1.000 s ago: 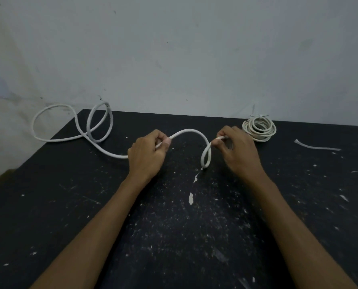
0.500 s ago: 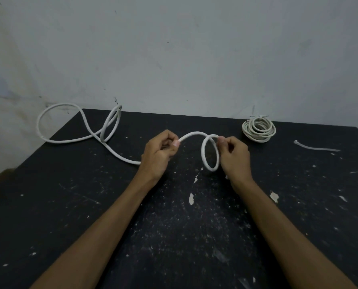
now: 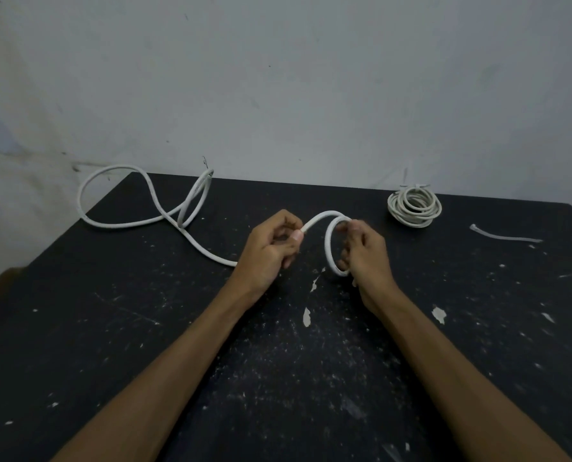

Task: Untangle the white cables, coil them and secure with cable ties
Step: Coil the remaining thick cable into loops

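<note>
A: Start with the big things. What is the setting?

B: A pale grey wall (image 3: 311,78), scuffed and stained, behind a black table (image 3: 278,378) speckled with white flecks and chipped patches. The table's far edge meets the wall.

A: And the person?

B: Two bare forearms reach in from the bottom edge and converge near the table's middle. The left hand (image 3: 271,248) is curled into a loose fist, thumb on top, closed around the white cable (image 3: 328,241) — the line enters the fist from the left and leaves it at the thumb. The right hand (image 3: 366,255) stands just beside it, fingers bent inward, pinching the same cable where it curls into a small upright loop between the two hands.

A: Where does the rest of that cable go?

B: From the left fist it trails leftward across the table, crosses itself in a tall narrow loop near the far edge, then swings out in a wide arc past the table's left corner. Its cut end sticks up at the far edge.

A: Anything else on the surface?

B: A finished coil (image 3: 414,206) lies at the far right, well apart from the hands — something thin sticks up at its back, though I cannot tell what. Further right, a short white strip (image 3: 504,235) lies flat.
</note>
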